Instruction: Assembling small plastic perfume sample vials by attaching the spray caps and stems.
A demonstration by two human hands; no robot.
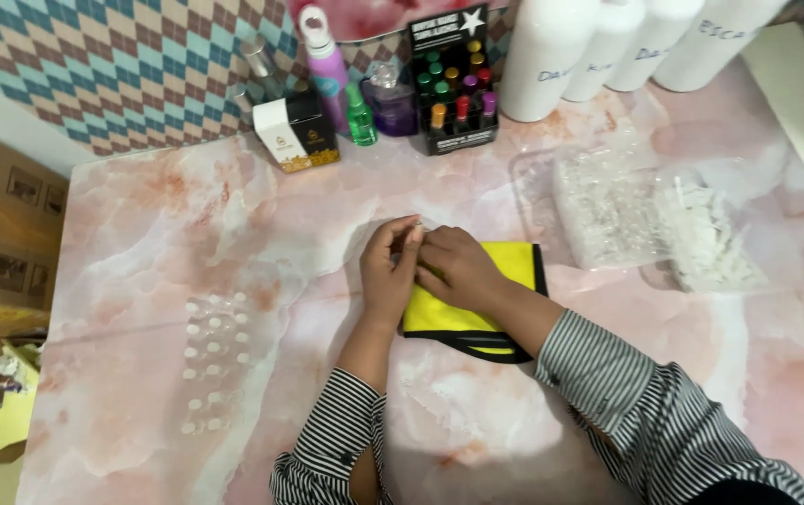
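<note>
Striped sleeves [598, 374] are reaching up from the near edge of a pink marbled table [140, 234] as a person is working with both hands over a yellow cloth [505, 266] edged in black. The left hand [388, 271] is curling its fingers together and pinching a tiny clear vial [413, 224] by the fingertips, while the right hand [453, 266] is closing over it, fingers bent as if fitting or twisting something at the vial's top; exactly what the right fingers are gripping is too small to tell. Judging by the layout, the job is looking well under way but far from over: about twenty small clear vials [215, 360] are standing in rows to the left, well apart from the hands, while a bag of clear parts [608, 210] and a bag of white parts [715, 238] are lying to the right, both heavily stocked. At the far edge, white bottles [608, 42], a rack of coloured vials [458, 93], a purple spray bottle [327, 61] and a small box [294, 131] are standing untouched.
</note>
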